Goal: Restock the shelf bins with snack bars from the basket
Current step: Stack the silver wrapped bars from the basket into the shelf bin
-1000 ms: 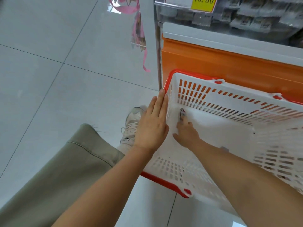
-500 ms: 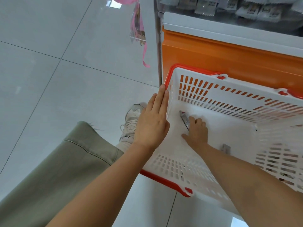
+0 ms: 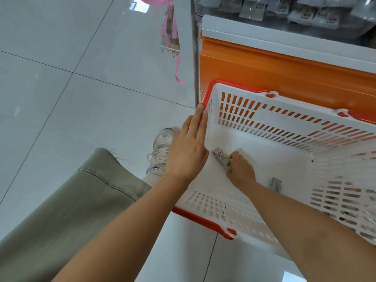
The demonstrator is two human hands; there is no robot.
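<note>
Basket (image 3: 284, 123) by orange shelf base (image 3: 284, 68); floor (image 3: 81, 98) glossy grey tile.
Left grip (image 3: 187, 153) lay flat, fingers straight, on basket wall; right grip (image 3: 241, 171) pinched snack bar (image 3: 220, 157).

Single head-worn view, steeply downward, close over basket (image 3: 284, 119) and floor (image 3: 61, 88).

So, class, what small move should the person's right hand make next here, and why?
Probably lift the snack bar off the basket floor and up toward the shelf bins. The right hand has its fingers curled round one end of the bar, and the left hand lies flat against the basket's side wall, which seems to steady it.
</note>
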